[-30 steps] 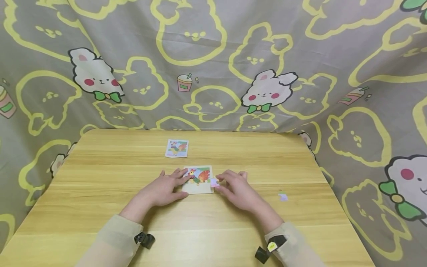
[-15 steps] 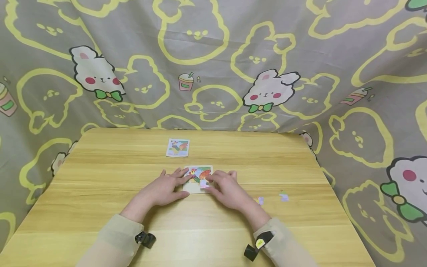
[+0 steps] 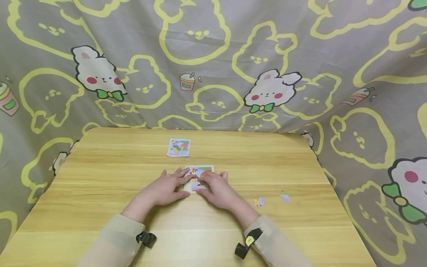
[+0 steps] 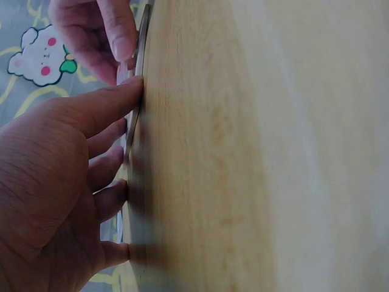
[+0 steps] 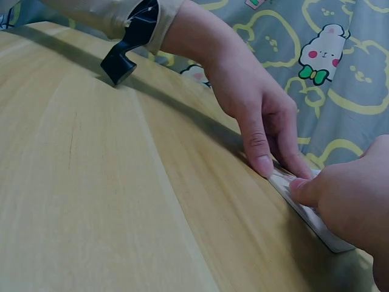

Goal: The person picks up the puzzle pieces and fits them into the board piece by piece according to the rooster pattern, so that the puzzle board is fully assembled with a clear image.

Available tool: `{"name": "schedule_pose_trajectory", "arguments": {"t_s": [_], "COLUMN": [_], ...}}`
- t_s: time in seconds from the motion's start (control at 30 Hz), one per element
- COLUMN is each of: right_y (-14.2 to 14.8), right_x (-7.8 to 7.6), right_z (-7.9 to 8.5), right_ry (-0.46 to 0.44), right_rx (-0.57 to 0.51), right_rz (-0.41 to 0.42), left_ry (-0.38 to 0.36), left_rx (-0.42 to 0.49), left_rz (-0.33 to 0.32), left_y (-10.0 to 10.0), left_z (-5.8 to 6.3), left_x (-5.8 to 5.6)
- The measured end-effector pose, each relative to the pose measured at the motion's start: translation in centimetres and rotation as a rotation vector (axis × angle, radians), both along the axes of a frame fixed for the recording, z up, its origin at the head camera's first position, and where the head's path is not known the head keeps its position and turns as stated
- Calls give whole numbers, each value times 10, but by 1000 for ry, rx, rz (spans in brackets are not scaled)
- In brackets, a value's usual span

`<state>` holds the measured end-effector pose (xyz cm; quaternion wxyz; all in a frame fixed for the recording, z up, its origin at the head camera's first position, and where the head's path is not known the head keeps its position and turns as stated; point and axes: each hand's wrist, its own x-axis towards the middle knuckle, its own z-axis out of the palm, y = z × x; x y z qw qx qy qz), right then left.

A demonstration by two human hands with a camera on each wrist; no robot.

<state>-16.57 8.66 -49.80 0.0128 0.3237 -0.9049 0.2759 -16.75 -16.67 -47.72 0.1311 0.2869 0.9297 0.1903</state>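
A small square jigsaw puzzle board [image 3: 204,167] with a rooster picture lies on the wooden table. My left hand [image 3: 166,190] rests at its left side, thumb by the near corner and fingers stretched over the picture. The fingertips [image 4: 135,88] sit right at the board's edge in the left wrist view. My right hand [image 3: 218,191] pinches a pinkish-purple puzzle piece [image 3: 195,186] low over the board's lower part, close to the left hand's fingers. That hand covers the board's right side. In the right wrist view the board [image 5: 331,238] appears between both hands.
Two loose puzzle pieces lie to the right: a yellow and purple piece [image 3: 258,201] and a green and purple piece [image 3: 285,197]. Farther back is a rooster picture card [image 3: 179,147]. A patterned curtain [image 3: 213,74] hangs behind the table [image 3: 133,148].
My right hand has moved left with the puzzle piece, from beside the board's right edge to over its lower part, uncovering the yellow and purple piece. The left hand stays in place.
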Motion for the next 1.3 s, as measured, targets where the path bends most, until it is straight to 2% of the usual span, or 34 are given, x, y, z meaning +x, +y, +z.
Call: {"name": "schedule_pose_trajectory", "arguments": {"t_s": [0.6, 0.97, 1.3], "right_y": [-10, -8, -10], "right_x": [0, 1, 3], "right_z": [-2, -5, -7], "right_ry": [-11, -12, 0], "right_rx": [50, -31, -54], "right_rz": [5, -5, -35], "left_ry": [-1, 66, 49], "left_rx": [-12, -52, -67], "left_rz": [9, -59, -38], "left_y": [2, 2, 4], "left_z": [4, 4, 6], "left_x": [2, 10, 12]}}
